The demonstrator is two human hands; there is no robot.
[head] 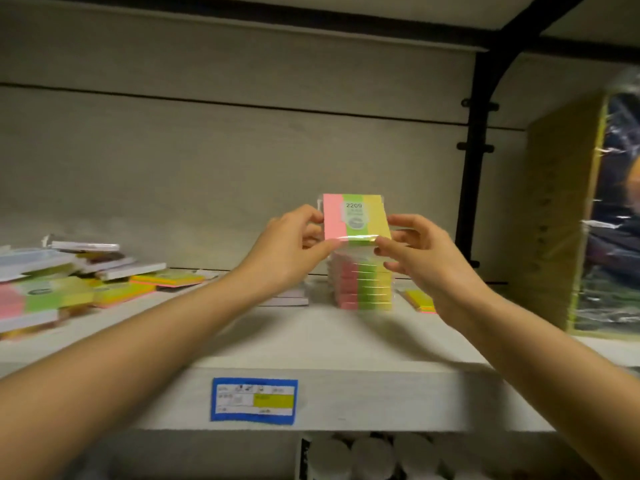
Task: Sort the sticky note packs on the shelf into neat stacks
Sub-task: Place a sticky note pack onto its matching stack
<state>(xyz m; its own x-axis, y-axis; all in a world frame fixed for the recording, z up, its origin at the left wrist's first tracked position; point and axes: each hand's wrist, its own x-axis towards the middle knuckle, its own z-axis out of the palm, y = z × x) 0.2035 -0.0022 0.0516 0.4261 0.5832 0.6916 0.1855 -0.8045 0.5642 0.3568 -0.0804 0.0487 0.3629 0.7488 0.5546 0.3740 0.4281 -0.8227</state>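
A sticky note pack (356,218) with pink, green and yellow stripes and a label reading 2209 is held upright, facing me, above the shelf. My left hand (294,247) pinches its left edge and lower corner. My right hand (412,251) pinches its right edge and lower right corner. Right behind and below it stands a neat stack (363,285) of several same-coloured packs on the white shelf (311,341). A loose jumble of packs (69,282) lies at the shelf's left end.
A small yellow and pink pack (420,301) lies right of the stack, and white pads (287,299) lie left of it. A tall plastic-wrapped yellow bundle (568,216) stands at the right. A blue-framed price tag (254,400) sits on the shelf's front edge, above white rolls (363,455).
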